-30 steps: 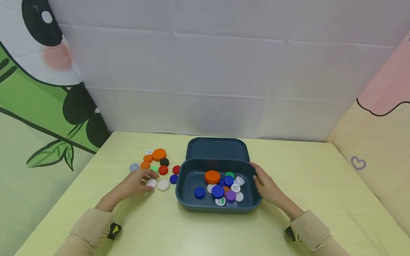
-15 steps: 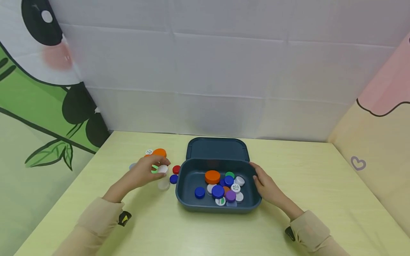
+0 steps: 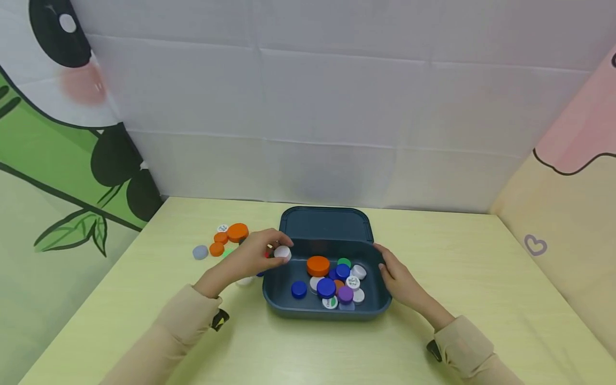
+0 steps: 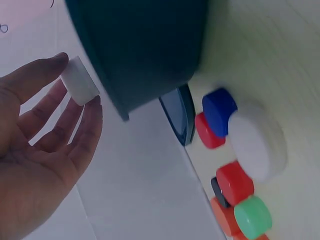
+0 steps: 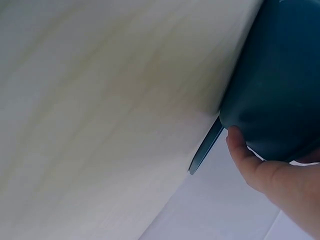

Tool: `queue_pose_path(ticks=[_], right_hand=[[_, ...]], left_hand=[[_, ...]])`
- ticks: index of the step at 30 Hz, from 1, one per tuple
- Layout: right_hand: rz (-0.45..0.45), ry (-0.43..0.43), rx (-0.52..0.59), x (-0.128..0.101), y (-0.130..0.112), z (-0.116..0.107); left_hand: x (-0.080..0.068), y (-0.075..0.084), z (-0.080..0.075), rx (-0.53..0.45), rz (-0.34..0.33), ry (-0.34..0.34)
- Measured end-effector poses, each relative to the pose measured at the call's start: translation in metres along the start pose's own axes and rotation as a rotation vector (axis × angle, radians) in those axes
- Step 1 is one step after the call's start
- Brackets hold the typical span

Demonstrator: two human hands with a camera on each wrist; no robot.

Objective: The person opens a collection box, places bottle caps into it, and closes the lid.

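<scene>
Between thumb and fingertips, my left hand (image 3: 255,254) pinches a white bottle cap (image 3: 283,253) over the left rim of a dark blue-grey box (image 3: 284,309). In the left wrist view the same white cap (image 4: 79,82) shows side-on, beside the box wall. My right hand (image 3: 401,278) grips the box's right side, thumb on the rim; the right wrist view has fingers against the outer wall. Inside the box lie several caps, among them a large orange cap (image 3: 318,266), a blue cap (image 3: 326,287) and a purple cap (image 3: 345,294).
Left of the box, several caps lie on the table (image 3: 308,353), including a large orange cap (image 3: 238,232) and a pale blue cap (image 3: 200,252). My left arm partly hides others. Behind the box lies a matching lid (image 3: 327,224), close to the back wall.
My left hand has picked the white cap up from the loose caps and carried it rightward to the box's left rim. The right hand still holds the box's right side.
</scene>
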State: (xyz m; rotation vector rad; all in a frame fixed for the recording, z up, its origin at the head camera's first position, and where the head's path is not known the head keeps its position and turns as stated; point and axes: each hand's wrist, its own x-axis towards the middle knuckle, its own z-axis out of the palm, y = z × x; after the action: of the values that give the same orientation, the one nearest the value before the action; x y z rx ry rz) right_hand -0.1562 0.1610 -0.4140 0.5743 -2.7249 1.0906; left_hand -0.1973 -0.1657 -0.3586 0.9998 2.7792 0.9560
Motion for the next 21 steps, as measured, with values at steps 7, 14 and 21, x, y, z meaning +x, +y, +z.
queue_pose_path(ticks=[7,14,21], right_hand=[[0.011,-0.009,0.008,0.001,-0.001,0.0],[0.012,-0.012,0.011,0.001,-0.001,0.001],[0.012,-0.01,0.012,0.0,-0.001,0.0]], left_hand=[[0.013,0.003,0.02,0.026,-0.01,-0.092],[0.018,0.003,0.035,0.112,-0.076,-0.103],[0.021,0.008,0.043,0.242,-0.161,-0.129]])
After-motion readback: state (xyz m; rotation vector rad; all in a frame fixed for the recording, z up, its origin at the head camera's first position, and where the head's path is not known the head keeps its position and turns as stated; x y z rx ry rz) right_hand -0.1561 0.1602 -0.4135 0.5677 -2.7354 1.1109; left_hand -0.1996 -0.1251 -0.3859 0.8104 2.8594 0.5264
